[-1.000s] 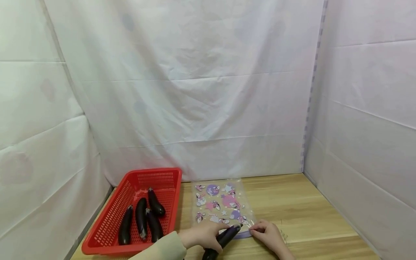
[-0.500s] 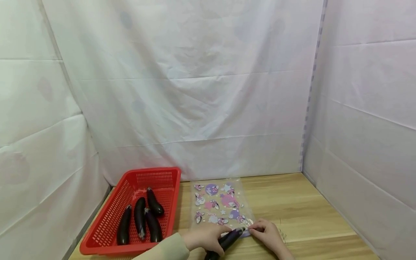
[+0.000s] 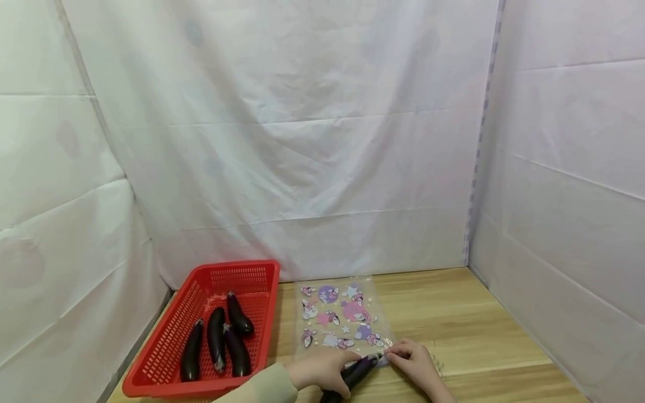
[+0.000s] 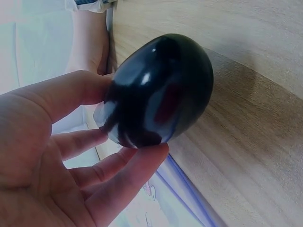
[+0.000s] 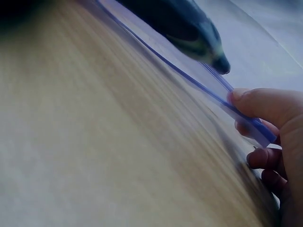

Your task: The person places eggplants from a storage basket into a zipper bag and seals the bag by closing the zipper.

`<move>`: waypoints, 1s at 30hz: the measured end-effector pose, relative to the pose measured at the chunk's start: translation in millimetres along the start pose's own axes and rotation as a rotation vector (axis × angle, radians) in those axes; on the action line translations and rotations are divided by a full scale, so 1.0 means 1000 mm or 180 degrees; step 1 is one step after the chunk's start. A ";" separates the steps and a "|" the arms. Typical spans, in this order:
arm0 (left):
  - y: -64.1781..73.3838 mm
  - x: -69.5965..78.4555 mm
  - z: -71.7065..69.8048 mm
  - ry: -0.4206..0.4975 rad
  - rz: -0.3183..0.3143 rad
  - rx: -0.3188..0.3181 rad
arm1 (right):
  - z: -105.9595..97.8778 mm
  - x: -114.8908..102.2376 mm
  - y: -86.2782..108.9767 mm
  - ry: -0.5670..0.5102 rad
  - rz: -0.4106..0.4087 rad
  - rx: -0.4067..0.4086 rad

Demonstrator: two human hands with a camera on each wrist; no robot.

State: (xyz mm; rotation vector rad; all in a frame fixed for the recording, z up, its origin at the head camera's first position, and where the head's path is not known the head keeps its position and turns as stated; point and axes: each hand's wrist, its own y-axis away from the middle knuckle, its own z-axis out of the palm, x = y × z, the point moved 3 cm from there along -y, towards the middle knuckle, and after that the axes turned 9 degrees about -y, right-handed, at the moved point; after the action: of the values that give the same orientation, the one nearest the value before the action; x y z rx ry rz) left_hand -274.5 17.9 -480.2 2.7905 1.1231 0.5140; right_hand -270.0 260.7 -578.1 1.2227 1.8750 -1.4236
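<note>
The printed zip bag [image 3: 336, 320] lies at the frame's lower centre, mouth toward the bottom edge. The eggplant [image 3: 360, 373] slants up and right, stem end at that mouth; the left hand [image 3: 321, 369] curls round it, while the right hand [image 3: 415, 364], nearer the stem tip, pinches the mouth's corner.

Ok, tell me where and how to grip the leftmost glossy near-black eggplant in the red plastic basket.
Grip the leftmost eggplant around its thick middle, from above: it lies lengthwise inside the raised walls of the red basket, and gaps on both sides should let thumb and fingers straddle it.
</note>
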 end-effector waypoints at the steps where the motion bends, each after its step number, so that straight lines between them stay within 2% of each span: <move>1: 0.000 0.000 0.001 -0.0049 0.0008 0.0027 | 0.000 0.001 0.000 0.0012 -0.0009 0.0008; 9: 0.000 -0.002 0.008 -0.0238 0.0171 0.0175 | 0.003 0.004 -0.002 0.0063 -0.0040 0.0020; 14: -0.002 -0.003 0.009 -0.0216 0.0263 0.0181 | 0.002 0.003 -0.002 0.0044 0.0098 0.0003; 18: -0.003 -0.003 0.009 -0.0150 0.0245 0.0180 | 0.002 0.004 -0.002 0.0033 0.0159 0.0020; 30: -0.009 -0.003 0.014 -0.0070 0.0119 0.0209 | 0.002 0.002 0.000 0.0091 -0.0006 0.0168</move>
State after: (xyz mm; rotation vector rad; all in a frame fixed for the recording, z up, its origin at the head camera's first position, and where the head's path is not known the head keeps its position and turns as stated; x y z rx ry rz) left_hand -277.5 23.1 -495.8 2.8707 1.1050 0.4567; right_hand -271.4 259.6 -580.2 1.2728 1.8688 -1.4727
